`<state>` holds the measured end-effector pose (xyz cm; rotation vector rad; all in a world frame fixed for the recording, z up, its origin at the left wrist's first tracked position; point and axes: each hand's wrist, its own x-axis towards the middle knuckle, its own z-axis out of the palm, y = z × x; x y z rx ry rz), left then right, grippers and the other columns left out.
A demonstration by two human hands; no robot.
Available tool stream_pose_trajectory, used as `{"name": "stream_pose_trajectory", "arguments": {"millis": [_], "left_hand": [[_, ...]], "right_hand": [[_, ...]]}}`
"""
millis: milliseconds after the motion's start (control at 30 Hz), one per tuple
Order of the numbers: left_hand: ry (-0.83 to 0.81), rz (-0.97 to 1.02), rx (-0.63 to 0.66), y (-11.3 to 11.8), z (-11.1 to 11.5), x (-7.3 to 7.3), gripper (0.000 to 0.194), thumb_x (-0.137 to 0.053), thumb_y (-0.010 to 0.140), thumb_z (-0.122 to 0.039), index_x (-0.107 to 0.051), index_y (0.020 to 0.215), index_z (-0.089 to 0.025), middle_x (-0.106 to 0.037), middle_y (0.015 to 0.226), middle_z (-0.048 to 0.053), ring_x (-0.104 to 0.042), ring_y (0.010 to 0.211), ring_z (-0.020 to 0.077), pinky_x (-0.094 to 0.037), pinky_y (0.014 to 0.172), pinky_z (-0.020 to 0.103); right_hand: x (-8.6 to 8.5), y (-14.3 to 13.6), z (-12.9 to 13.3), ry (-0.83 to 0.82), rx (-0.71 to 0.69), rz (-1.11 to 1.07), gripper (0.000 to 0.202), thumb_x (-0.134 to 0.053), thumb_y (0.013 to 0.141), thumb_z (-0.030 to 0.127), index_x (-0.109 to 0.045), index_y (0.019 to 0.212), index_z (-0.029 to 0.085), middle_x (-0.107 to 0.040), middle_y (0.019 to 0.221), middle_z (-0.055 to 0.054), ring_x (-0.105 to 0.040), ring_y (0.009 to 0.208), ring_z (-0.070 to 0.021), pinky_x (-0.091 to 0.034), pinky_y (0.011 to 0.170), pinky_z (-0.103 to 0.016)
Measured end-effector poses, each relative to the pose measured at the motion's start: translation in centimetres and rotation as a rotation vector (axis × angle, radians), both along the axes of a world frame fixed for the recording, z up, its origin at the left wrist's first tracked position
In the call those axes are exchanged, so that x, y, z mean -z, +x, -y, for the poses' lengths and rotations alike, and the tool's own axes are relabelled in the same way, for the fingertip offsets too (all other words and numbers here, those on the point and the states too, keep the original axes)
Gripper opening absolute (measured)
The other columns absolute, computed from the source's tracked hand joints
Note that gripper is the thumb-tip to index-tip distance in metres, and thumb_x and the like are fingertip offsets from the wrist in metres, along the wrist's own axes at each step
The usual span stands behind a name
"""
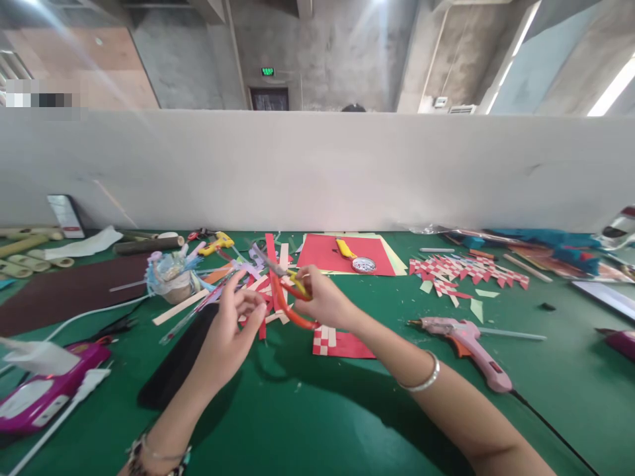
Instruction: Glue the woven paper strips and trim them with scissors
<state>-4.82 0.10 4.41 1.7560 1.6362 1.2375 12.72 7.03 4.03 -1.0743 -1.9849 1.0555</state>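
Scissors (285, 291) gripped in right hand (322, 301); left hand (231, 330) fingers pinched on thin paper strip (218, 296).

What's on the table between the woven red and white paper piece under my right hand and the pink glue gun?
In the head view, only bare green table lies between the woven paper and the glue gun.

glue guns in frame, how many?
3 that I can tell. A pink glue gun lies on the green table right of the right hand; a magenta glue gun at far left; a yellow glue gun behind the paper-strip pile. Clutter may hide more.
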Motion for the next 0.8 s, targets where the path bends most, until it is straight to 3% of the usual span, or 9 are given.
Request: {"name": "stream_pose_trajectory", "arguments": {"millis": [100, 200, 367, 467, 600, 800], "left_hand": [[-0.009, -0.131, 0.009, 0.6, -0.9, 0.2, 0.049, -0.039, 0.084, -0.05, -0.042, 0.125, -0.021, -0.06, 0.087, 0.003, -0.061, 0.078, 0.0166, -0.05, 0.072, 0.032], [-0.162, -0.485, 0.107, 2.8, -2.0, 2.5, 0.042, -0.039, 0.083, -0.053, -0.06, 0.1, -0.021, -0.064, 0.092, 0.005, -0.062, 0.078, 0.0186, -0.049, 0.071, 0.032], [-0.109, -0.913, 0.084, 7.6, -2.7, 6.4, 0.045, -0.062, 0.066, -0.055, -0.062, 0.081, -0.013, -0.061, 0.086, 0.012, -0.061, 0.087, 0.0279, -0.048, 0.08, 0.04], [-0.152, -0.941, 0.104, 8.6, -2.7, 7.0, 0.042, -0.066, 0.063, -0.052, -0.061, 0.078, -0.013, -0.059, 0.083, 0.012, -0.06, 0.084, 0.0276, -0.048, 0.079, 0.04], [-0.116, -0.84, 0.14, 8.2, -2.6, 7.7, 0.033, -0.063, 0.068, -0.049, -0.056, 0.078, -0.018, -0.057, 0.083, 0.008, -0.058, 0.084, 0.0257, -0.048, 0.078, 0.041], [0.002, -0.694, 0.199, 8.0, -2.7, 8.9, 0.035, -0.06, 0.071, -0.028, -0.05, 0.103, -0.019, -0.056, 0.091, 0.006, -0.057, 0.089, 0.0224, -0.048, 0.083, 0.038]], "right_hand": [[-2.4, 1.7, -0.4, -0.138, 0.05, -0.291, 0.036, -0.06, 0.063, 0.019, -0.042, 0.094, 0.019, -0.055, 0.074, 0.004, -0.051, 0.061, -0.0092, -0.041, 0.054, -0.023], [-4.2, 3.3, -0.1, -0.134, 0.008, -0.365, 0.029, -0.06, 0.062, 0.02, -0.051, 0.089, 0.017, -0.053, 0.065, 0.007, -0.048, 0.053, -0.0067, -0.039, 0.051, -0.022], [-5.2, 4.6, 0.5, -0.108, -0.01, -0.458, 0.021, -0.057, 0.064, 0.021, -0.053, 0.085, 0.017, -0.047, 0.054, 0.01, -0.045, 0.047, -0.0052, -0.038, 0.048, -0.021], [-5.2, 4.6, 0.5, -0.081, -0.02, -0.466, 0.023, -0.057, 0.065, 0.02, -0.053, 0.087, 0.017, -0.048, 0.055, 0.01, -0.045, 0.047, -0.0047, -0.035, 0.046, -0.02], [-5.6, 4.4, 0.8, -0.077, -0.056, -0.512, 0.023, -0.058, 0.062, 0.018, -0.052, 0.085, 0.017, -0.046, 0.054, 0.011, -0.04, 0.047, -0.0035, -0.033, 0.046, -0.02], [-6.2, 4.7, 1.1, -0.075, -0.05, -0.512, 0.024, -0.058, 0.064, 0.02, -0.051, 0.086, 0.017, -0.045, 0.055, 0.011, -0.039, 0.048, -0.0036, -0.032, 0.047, -0.021]]}}
